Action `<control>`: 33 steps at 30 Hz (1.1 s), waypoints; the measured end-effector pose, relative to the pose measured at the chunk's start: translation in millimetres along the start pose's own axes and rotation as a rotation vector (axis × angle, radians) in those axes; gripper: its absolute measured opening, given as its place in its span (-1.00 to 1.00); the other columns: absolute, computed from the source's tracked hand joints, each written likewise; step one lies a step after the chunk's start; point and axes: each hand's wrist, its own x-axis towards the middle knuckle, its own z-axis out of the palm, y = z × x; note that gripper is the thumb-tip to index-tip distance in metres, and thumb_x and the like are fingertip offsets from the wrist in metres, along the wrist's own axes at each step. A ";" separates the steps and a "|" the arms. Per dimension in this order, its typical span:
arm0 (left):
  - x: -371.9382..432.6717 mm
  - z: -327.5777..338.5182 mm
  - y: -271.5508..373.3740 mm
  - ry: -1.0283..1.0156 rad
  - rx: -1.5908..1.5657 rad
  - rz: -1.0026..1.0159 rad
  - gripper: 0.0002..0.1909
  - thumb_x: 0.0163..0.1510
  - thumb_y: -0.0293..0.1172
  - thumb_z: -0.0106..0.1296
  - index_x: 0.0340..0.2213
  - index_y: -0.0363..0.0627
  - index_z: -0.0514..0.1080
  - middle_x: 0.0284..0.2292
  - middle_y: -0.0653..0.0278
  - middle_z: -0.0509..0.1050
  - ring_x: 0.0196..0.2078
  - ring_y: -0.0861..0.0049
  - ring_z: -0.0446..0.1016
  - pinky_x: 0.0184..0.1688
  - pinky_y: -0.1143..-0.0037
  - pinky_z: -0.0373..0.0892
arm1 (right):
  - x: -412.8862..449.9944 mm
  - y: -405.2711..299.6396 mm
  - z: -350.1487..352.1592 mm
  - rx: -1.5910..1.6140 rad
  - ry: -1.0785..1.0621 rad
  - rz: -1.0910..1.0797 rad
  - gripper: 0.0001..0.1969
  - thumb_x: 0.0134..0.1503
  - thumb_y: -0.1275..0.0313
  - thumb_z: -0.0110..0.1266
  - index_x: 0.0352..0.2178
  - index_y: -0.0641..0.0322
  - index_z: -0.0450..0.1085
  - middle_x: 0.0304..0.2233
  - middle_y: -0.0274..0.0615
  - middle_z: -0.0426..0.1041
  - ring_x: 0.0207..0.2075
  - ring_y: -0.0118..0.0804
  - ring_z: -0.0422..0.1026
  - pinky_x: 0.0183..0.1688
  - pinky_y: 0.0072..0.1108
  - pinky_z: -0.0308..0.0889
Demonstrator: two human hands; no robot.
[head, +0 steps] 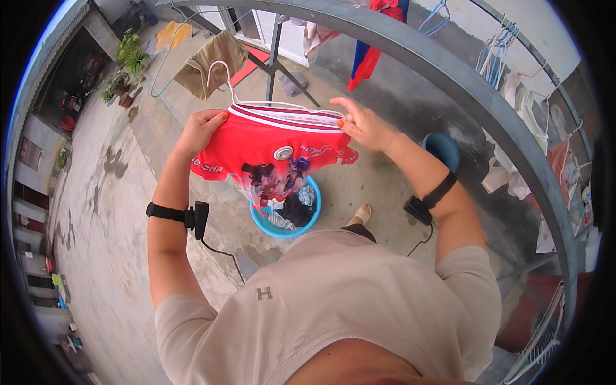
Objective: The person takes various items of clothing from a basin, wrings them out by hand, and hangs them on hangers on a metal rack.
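A red printed shirt (226,144) with a striped neckline is spread between my two hands. A white clothes hanger (222,72) lies along its neckline, its hook rising at the left end. My left hand (204,130) pinches the shirt's left end between thumb and fingers. My right hand (363,126) has its thumb and a finger at the neckline's right end, with the index finger stretched out. Below the shirt stands a blue plastic basin (284,234) on the floor, with dark, striped and light blue clothes in it. The shirt's hem hangs over the basin's far side.
A curved metal rack frame (462,62) arches across the top and right. An olive garment (209,62) hangs beyond the shirt. Empty hangers (498,48) and light clothes (529,120) hang at the right. A blue bucket (441,150) stands right of my forearm.
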 end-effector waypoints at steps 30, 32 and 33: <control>15.1 61.8 50.1 -0.061 0.341 0.260 -0.72 0.04 -0.25 0.03 -0.31 -0.23 0.43 -0.52 0.15 0.46 -0.50 0.55 0.42 -0.43 0.55 0.34 | 44.0 -52.2 -63.1 -0.649 0.318 -0.227 -0.82 -0.02 0.29 0.05 -0.40 0.12 0.40 -0.58 -0.20 0.35 -0.51 -0.15 0.36 -0.48 -0.42 0.26; 21.2 42.9 26.6 -0.067 0.290 0.274 -0.73 0.02 -0.27 0.05 -0.33 -0.24 0.43 -0.54 0.17 0.45 -0.51 0.57 0.42 -0.45 0.56 0.34 | 41.8 -55.5 -75.8 -0.546 0.276 -0.106 -0.80 -0.01 0.33 0.05 -0.34 0.14 0.42 -0.56 -0.20 0.37 -0.48 -0.25 0.37 -0.43 -0.51 0.26; 22.1 39.1 20.3 -0.077 0.239 0.279 -0.74 0.01 -0.28 0.07 -0.35 -0.25 0.43 -0.56 0.19 0.44 -0.53 0.59 0.41 -0.47 0.57 0.33 | 39.8 -60.5 -74.7 -0.545 0.276 -0.103 -0.80 -0.01 0.33 0.05 -0.34 0.14 0.42 -0.56 -0.20 0.37 -0.48 -0.25 0.37 -0.43 -0.51 0.26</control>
